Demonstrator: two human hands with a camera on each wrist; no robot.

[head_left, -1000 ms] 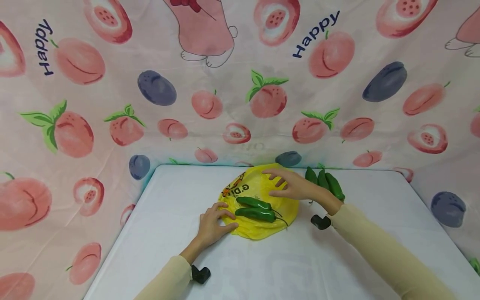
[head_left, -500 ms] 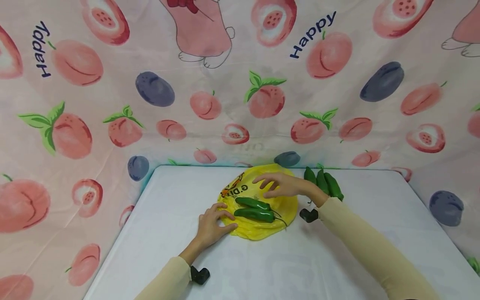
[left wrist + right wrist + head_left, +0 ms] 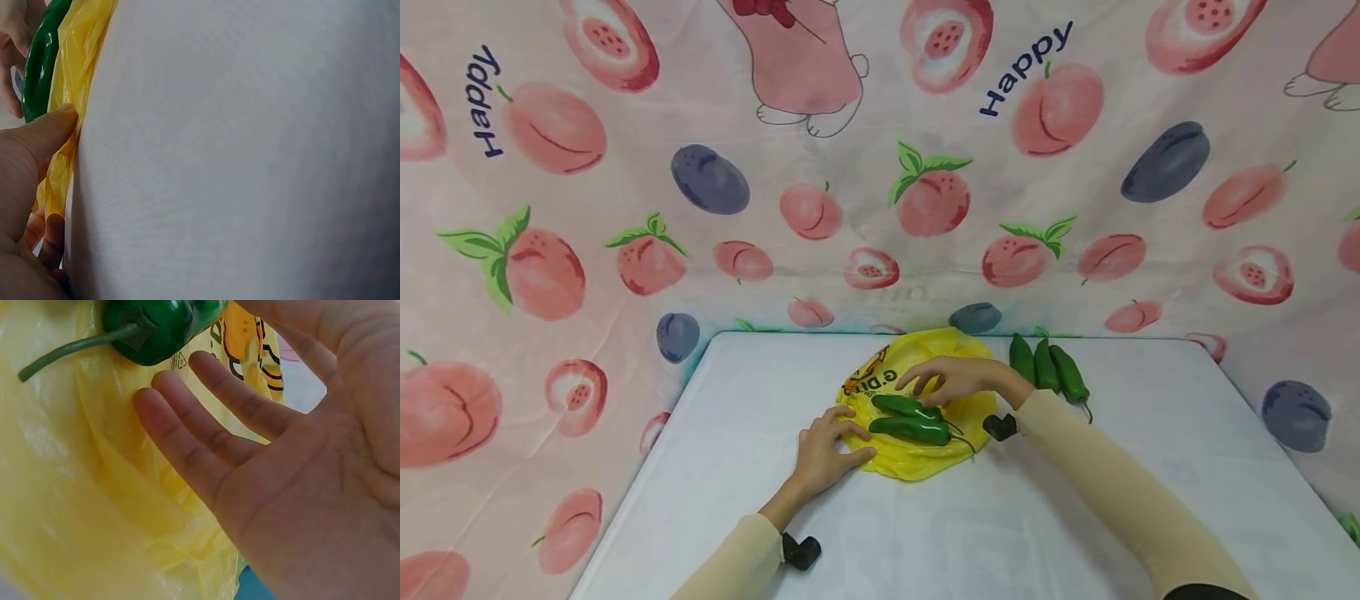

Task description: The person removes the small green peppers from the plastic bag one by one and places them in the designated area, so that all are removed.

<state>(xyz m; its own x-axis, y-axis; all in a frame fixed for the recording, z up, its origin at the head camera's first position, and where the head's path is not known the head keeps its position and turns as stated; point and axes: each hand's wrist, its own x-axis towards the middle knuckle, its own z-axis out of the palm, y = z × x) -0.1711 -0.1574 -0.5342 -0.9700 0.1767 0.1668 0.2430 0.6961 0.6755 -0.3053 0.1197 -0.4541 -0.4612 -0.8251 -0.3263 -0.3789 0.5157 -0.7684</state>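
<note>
Two glossy green chili peppers lie side by side on a flat yellow plastic bag (image 3: pixel 898 467): an upper pepper (image 3: pixel 898 406) and a lower pepper (image 3: pixel 910 430). My left hand (image 3: pixel 823 450) rests at the bag's left edge, thumb and fingertips touching the plastic. In the left wrist view the thumb (image 3: pixel 53 128) presses against the crinkled bag. Above the peppers hovers my right hand (image 3: pixel 955 379), its fingers reaching down near the upper pepper. The right wrist view has these fingers (image 3: pixel 181 431) extended beside a pepper (image 3: pixel 150 328), not wrapped round it; contact there is unclear.
Three more green peppers (image 3: pixel 1047 367) lie at the table's back, right of the bag, one with its stem pointing forward. The white table (image 3: pixel 760 383) meets a fruit-printed pink cloth (image 3: pixel 850 150) at its back edge. A black device sits on each wrist.
My right hand has moved left and down, from above the bag's right side to the upper pepper. More of the back-right peppers shows. The left hand stays put.
</note>
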